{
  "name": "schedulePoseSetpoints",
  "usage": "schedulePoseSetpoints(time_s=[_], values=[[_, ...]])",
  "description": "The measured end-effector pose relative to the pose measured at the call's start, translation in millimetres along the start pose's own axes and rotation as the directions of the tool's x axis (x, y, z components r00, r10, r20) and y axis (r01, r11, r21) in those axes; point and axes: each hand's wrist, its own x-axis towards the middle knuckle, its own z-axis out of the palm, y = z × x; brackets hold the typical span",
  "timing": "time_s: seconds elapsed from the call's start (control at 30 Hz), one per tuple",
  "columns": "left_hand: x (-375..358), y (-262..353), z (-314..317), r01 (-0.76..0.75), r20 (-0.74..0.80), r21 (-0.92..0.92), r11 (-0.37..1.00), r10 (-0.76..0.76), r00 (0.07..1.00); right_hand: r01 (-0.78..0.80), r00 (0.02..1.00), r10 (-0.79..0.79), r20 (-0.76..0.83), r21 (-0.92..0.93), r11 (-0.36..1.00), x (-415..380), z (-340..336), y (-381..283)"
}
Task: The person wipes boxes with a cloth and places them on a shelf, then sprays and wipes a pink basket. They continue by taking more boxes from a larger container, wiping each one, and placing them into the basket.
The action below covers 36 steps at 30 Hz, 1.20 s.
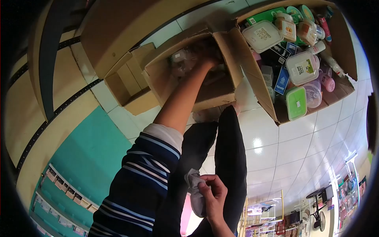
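Striped sleeve (138,177) leads to my left hand (212,62) inside the box (215,102), its grip unclear; my right hand (214,197) pinches a cloth (195,187). I judge slow, light-fingered reaching best.

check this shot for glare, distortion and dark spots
Head view: strong lens distortion bows the floor tiles, and the corners go black; head view: bright glare spots on the tiles; head view: shadow darkens the middle box, so the left hand inside is hard to make out.

Middle box (213,102) on the floor (260,138) between left box (142,103) and right box (252,75), tubs (302,68) in the latter.
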Motion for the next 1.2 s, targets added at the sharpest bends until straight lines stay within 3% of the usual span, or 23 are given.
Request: schedulePoseSetpoints(time_s=[0.07,0.1,0.17,0.3,0.37,0.4,0.47,0.6,0.67,0.7,0.77,0.8,0.83,0.87,0.93,1.07,1.13,1.2], values=[[-3,16,-26,0.093,0.249,0.180,0.979,-0.137,0.959,-0.014,1.000,0.014,0.001,0.016,1.000,1,0,-5],[1,8,-19,0.095,0.248,0.179,0.979,-0.138,0.959,-0.013,1.000,0.013,0.003,0.007,1.000,2,-1,-6],[11,-18,5,-0.031,0.256,0.125,0.992,-0.002,0.967,-0.010,1.000,0.010,0.008,-0.002,1.000,3,1,-10],[13,-20,18,0.022,0.265,0.291,0.956,-0.103,0.959,-0.009,1.000,0.009,-0.018,-0.034,0.999,5,5,-15],[6,-12,8,0.040,0.184,0.362,0.931,-0.114,0.976,0.001,1.000,-0.001,-0.016,-0.042,0.999,5,4,-17],[1,-12,3,0.041,0.186,0.360,0.932,-0.115,0.976,-0.009,1.000,0.009,-0.003,-0.046,0.999,5,2,-17],[-12,-16,-16,0.119,0.163,-0.053,0.991,-0.109,0.981,-0.019,1.000,0.020,0.011,-0.049,0.999,3,-2,-19],[-65,3,-84,0.023,0.146,0.123,0.992,-0.041,0.988,-0.025,0.995,0.024,-0.093,-0.009,1.000,2,-5,-21],[-89,3,-103,-0.051,-0.271,-0.179,0.983,0.001,0.962,-0.027,0.991,0.026,-0.134,-0.003,1.000,-2,-14,-18],[-96,-2,-106,-0.059,-0.283,-0.173,0.983,0.008,0.959,-0.041,0.988,0.048,-0.145,0.048,0.998,-6,-16,-20],[-110,-15,-115,-0.162,-0.358,-0.517,0.841,-0.040,0.933,-0.009,0.988,0.025,-0.151,0.109,0.994,-10,-26,-14],[-122,-7,-140,-0.174,-0.373,-0.506,0.844,-0.032,0.927,0.031,0.988,-0.008,-0.153,0.150,0.988,-15,-28,-15],[-139,9,-174,0.062,-0.095,-0.790,0.610,-0.222,0.970,0.021,0.991,0.007,-0.135,0.208,0.978,-25,-25,-26],[-157,24,-206,0.314,0.232,-0.910,0.273,-0.293,0.928,0.005,0.997,0.012,-0.070,0.239,0.971,-35,-28,-31],[-185,50,-258,0.252,0.207,-0.955,0.157,-0.256,0.944,-0.018,0.997,-0.028,0.073,0.562,0.827,-62,-21,-51],[-244,107,-352,0.169,0.142,-0.984,0.053,-0.340,0.930,-0.056,0.974,-0.099,0.205,0.639,0.767,-134,-22,-91],[-276,136,-401,0.060,0.045,-0.998,0.037,-0.314,0.948,0.068,0.964,-0.219,0.154,0.649,0.758,-185,-9,-119],[-308,159,-447,-0.012,-0.030,-0.998,0.066,-0.288,0.957,0.424,0.885,-0.462,-0.055,0.503,0.753,-244,16,-153]])
